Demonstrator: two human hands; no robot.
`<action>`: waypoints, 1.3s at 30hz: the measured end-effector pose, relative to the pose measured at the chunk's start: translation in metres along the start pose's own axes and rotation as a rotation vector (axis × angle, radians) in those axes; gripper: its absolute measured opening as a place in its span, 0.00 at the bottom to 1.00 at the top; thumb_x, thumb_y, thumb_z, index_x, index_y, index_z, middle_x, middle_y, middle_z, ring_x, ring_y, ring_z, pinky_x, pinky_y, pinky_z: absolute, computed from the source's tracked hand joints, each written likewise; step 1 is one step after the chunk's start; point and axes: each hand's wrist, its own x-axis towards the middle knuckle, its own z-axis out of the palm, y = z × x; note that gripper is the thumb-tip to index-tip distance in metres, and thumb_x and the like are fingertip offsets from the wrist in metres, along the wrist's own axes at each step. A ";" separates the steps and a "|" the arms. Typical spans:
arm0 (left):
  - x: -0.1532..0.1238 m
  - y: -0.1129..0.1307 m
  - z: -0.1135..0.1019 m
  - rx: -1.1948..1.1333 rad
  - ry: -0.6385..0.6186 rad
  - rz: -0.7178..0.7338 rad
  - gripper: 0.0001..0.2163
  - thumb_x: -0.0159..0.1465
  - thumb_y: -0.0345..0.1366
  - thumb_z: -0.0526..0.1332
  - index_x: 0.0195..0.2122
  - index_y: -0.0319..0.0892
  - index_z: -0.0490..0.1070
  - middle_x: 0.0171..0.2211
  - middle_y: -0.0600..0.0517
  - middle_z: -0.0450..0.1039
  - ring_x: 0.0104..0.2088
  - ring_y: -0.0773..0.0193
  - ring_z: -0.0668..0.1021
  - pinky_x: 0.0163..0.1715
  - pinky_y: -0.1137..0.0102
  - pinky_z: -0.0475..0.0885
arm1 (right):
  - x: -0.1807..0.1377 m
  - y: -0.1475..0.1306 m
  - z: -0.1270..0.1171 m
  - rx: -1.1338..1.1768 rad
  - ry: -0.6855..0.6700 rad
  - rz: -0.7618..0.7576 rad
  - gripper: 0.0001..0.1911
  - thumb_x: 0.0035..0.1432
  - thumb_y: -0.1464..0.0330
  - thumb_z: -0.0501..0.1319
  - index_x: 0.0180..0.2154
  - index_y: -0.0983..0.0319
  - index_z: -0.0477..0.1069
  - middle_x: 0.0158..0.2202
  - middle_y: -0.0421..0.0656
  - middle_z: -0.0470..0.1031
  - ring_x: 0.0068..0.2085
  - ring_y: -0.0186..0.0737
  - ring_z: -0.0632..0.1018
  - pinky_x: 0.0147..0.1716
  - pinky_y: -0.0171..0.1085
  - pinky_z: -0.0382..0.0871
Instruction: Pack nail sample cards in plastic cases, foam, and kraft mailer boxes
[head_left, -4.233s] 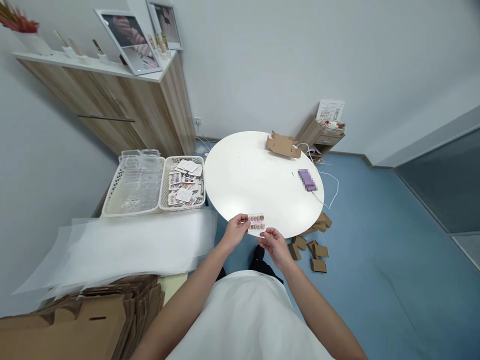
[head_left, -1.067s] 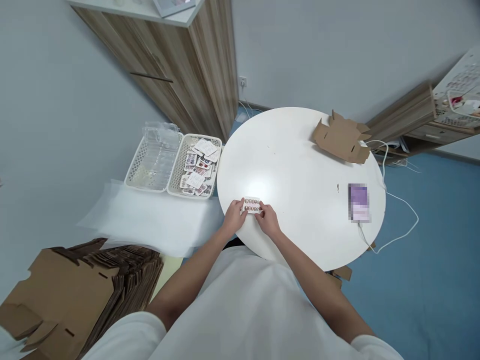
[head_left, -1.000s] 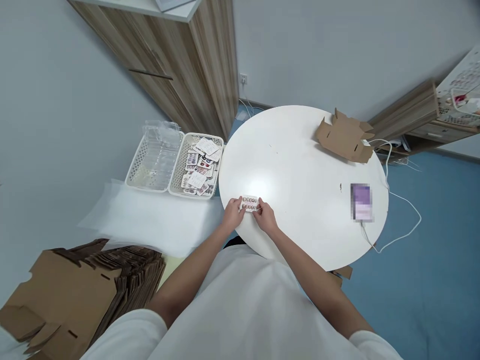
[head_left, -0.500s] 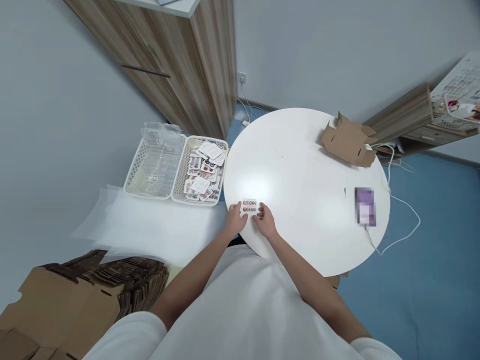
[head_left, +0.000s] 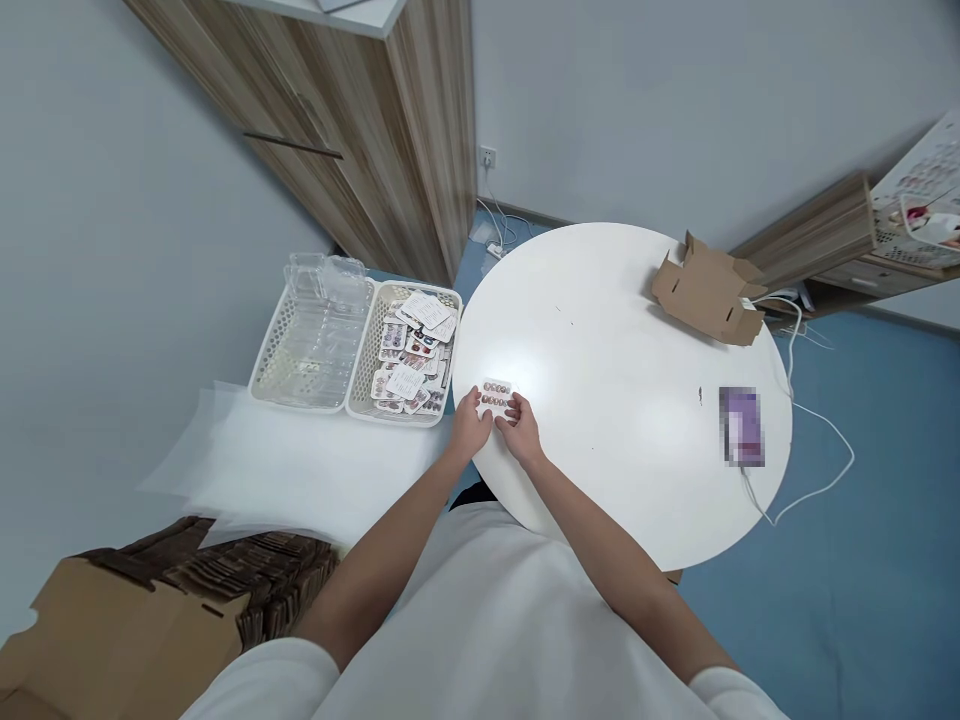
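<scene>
A small white card of press-on nails (head_left: 496, 395) lies at the near left edge of the round white table (head_left: 622, 400). My left hand (head_left: 469, 428) pinches its left side and my right hand (head_left: 521, 432) pinches its right side, fingers curled on the card. Just left of my hands, off the table, stands a white basket of similar nail cards (head_left: 409, 352). Beside that basket is another one, holding clear plastic cases (head_left: 315, 335).
A folded cardboard box (head_left: 709, 288) sits at the table's far right, and a purple phone (head_left: 741, 427) with a white cable lies near the right edge. Translucent sheets (head_left: 300, 465) and a stack of flat cardboard boxes (head_left: 150, 610) lie to my left. A wooden cabinet (head_left: 375, 120) stands behind.
Over four seconds the card went from held in the air before the table to low on the table's near edge. In the last second my hands and the card barely shifted.
</scene>
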 end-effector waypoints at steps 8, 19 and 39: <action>0.006 -0.005 0.000 -0.068 0.023 -0.010 0.26 0.55 0.30 0.57 0.55 0.40 0.55 0.49 0.43 0.65 0.47 0.58 0.70 0.44 0.63 0.66 | 0.003 0.002 0.000 0.000 -0.013 -0.029 0.33 0.43 0.67 0.58 0.53 0.57 0.53 0.50 0.45 0.62 0.44 0.38 0.68 0.39 0.37 0.67; 0.011 -0.012 0.000 -0.111 0.035 -0.004 0.25 0.55 0.32 0.57 0.55 0.40 0.54 0.50 0.42 0.64 0.47 0.59 0.70 0.43 0.63 0.67 | 0.009 -0.005 -0.006 -0.053 -0.072 -0.029 0.35 0.43 0.66 0.58 0.55 0.56 0.51 0.51 0.44 0.61 0.43 0.38 0.68 0.41 0.39 0.66; 0.004 -0.004 -0.006 -0.032 0.029 0.042 0.26 0.56 0.31 0.56 0.56 0.40 0.52 0.52 0.42 0.62 0.48 0.58 0.68 0.43 0.63 0.67 | 0.000 -0.012 -0.012 -0.044 -0.113 -0.020 0.37 0.42 0.67 0.60 0.55 0.56 0.51 0.53 0.45 0.59 0.47 0.39 0.67 0.43 0.39 0.65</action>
